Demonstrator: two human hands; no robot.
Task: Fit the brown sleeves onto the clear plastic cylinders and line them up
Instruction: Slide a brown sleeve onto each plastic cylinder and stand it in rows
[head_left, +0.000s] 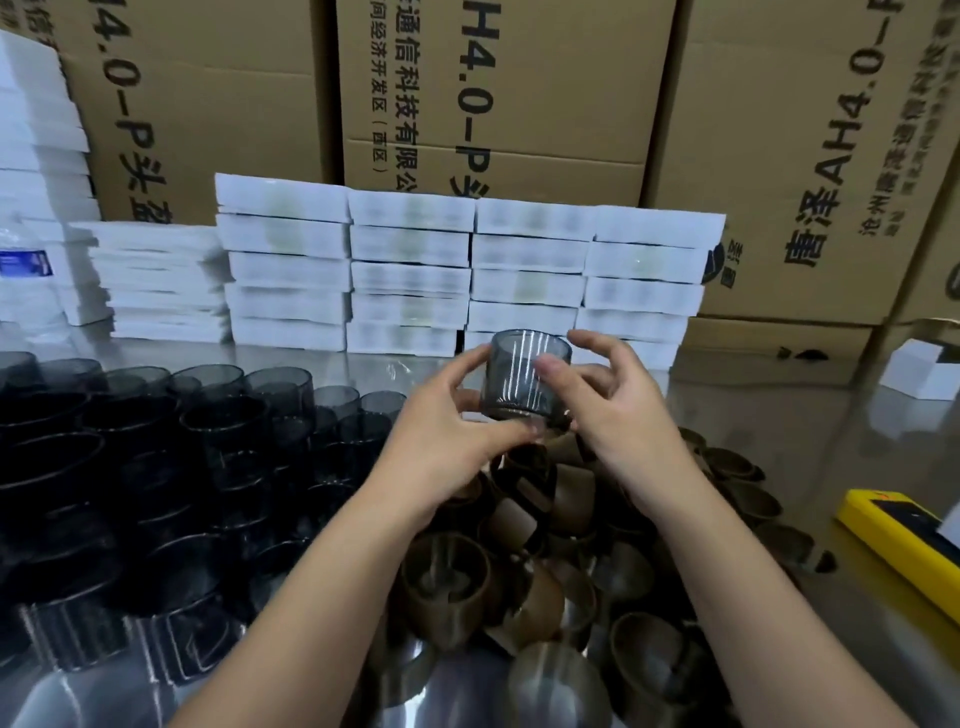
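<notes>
While my left hand (447, 436) and right hand (618, 410) are pinching the smoky clear cylinder (524, 379) at 12 o'clock above the brown sleeves (519, 525), I'm judging it light, stiff, slick; gripping opposite walls, no squeezing.

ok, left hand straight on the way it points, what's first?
The cylinder, which the left hand grips now, opposite the right hand. Beyond it, probably the stacked white boxes; depth is unclear.

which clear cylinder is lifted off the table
The smoky clear plastic cylinder held upright between left hand and right hand, above the brown sleeves; the others stand packed on the table.
</notes>
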